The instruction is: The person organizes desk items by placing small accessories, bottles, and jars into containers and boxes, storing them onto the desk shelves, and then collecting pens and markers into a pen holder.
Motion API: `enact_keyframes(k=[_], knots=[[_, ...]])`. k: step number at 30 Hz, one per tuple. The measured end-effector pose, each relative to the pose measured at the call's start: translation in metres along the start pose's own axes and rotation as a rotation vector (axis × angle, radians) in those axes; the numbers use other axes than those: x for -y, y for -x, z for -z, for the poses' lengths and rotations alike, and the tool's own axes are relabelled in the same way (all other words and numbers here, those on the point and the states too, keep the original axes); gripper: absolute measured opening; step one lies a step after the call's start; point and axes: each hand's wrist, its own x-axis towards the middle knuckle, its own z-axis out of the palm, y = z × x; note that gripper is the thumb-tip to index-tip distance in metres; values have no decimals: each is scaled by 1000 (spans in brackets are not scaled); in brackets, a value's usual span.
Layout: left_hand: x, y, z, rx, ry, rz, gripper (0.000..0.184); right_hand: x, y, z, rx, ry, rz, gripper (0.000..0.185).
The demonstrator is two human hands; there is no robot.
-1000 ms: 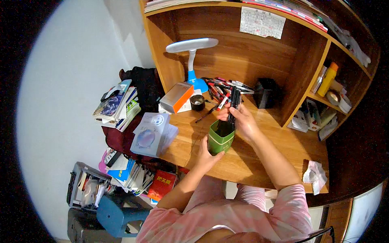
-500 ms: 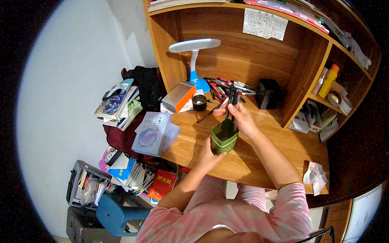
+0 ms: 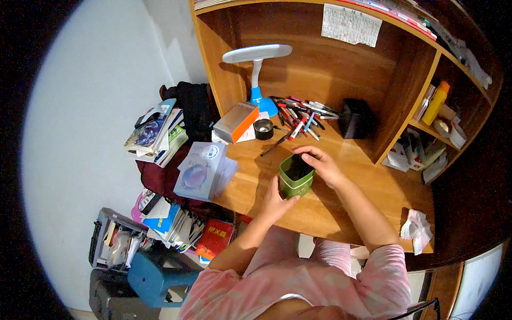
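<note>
My left hand (image 3: pixel 276 204) is wrapped round the lower left side of a green pen holder (image 3: pixel 296 186) above the desk's front part. At the holder's right rim is my right hand (image 3: pixel 322 165), its fingers bent over the opening; whether they grip anything is hidden. The inside of the holder looks dark, and its contents cannot be made out. Behind it a pile of pens and markers (image 3: pixel 304 118) lies on the wooden desk (image 3: pixel 250 184). A black roll of tape (image 3: pixel 263 129) sits left of the pile.
A blue and white lamp (image 3: pixel 257 80) and an orange and grey box (image 3: pixel 236 122) stand at the back left. A black pen holder (image 3: pixel 356 118) is at the back right. Pale boxes (image 3: pixel 200 173) lie left, a crumpled tissue (image 3: pixel 416 231) right.
The black pens that my right hand held above the green holder no longer show there. My right hand has come down to the holder's rim.
</note>
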Motion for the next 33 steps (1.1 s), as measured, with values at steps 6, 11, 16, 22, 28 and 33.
enact_keyframes(k=[6, 11, 16, 22, 28, 33], knots=[[18, -2, -9, -30, 83, -34, 92, -1, 0, 5, -105, -2, -5, 31], [29, -4, -6, -43, 140, -46, 89, -23, -5, 23, -224, -65, -28, 29], [30, 3, 12, -174, 27, -80, 84, -40, -8, 42, -383, -77, -209, 22], [52, 5, 23, -182, 154, -123, 86, -81, -41, 61, -327, 173, -155, 22], [53, 9, 22, -78, 210, -133, 92, -90, -89, 54, -323, 924, 143, 35], [62, 7, 22, -31, 177, -166, 98, -83, -117, 31, -51, 1176, 282, 35]])
